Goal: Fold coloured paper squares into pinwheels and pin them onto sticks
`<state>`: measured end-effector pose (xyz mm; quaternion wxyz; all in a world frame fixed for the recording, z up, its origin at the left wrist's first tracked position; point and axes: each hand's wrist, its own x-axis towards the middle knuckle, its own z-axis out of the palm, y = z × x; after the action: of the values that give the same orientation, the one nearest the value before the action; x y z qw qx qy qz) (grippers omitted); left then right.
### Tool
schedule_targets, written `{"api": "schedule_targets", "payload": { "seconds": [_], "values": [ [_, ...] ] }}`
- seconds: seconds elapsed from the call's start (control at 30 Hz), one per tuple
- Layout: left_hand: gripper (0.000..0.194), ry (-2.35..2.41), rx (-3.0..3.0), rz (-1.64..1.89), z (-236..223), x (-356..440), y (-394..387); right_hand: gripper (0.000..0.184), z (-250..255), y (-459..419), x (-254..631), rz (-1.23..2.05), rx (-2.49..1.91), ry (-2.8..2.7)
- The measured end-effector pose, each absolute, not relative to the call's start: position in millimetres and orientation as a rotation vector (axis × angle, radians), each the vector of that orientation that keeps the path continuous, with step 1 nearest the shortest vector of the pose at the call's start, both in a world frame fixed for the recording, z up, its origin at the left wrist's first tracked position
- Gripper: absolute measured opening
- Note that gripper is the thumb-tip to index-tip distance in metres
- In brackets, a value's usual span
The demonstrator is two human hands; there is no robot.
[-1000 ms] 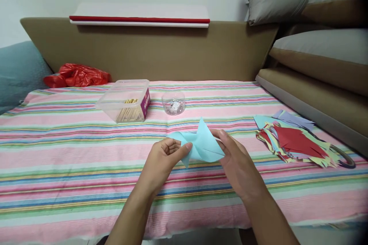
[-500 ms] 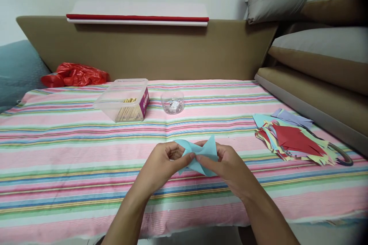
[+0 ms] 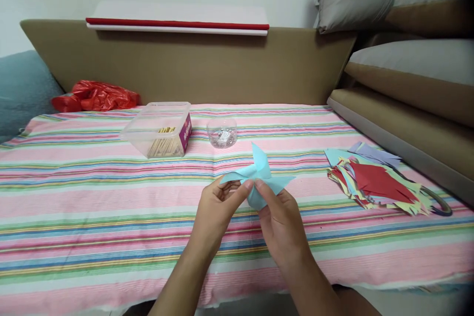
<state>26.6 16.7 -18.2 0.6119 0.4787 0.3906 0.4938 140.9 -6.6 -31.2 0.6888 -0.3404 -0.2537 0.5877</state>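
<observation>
I see both hands meet near centre: left hand (image 3: 218,205) and right hand (image 3: 278,217) pinch folded light-blue paper (image 3: 259,177) at its middle, lifted above striped cloth (image 3: 92,207), flaps free to spread.

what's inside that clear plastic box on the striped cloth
The box holds a bundle of thin yellowish sticks. Its purple label hides whatever lies behind it.
</observation>
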Motion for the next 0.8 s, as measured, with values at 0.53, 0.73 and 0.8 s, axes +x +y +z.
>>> {"api": "schedule_targets", "payload": {
  "seconds": [0.53,0.73,0.8],
  "values": [
    [0.029,1.01,1.026,1.189,-18,23,21,0.027,-30,-6,148,1.385,-0.867,-0.629],
    [0.027,0.959,0.794,1.221,-19,11,30,0.021,-30,-4,177,0.824,-1.077,-0.969],
    [0.027,0.954,0.742,1.205,-19,8,32,0.024,-29,-6,184,0.469,-1.14,-1.342]
  ]
}}
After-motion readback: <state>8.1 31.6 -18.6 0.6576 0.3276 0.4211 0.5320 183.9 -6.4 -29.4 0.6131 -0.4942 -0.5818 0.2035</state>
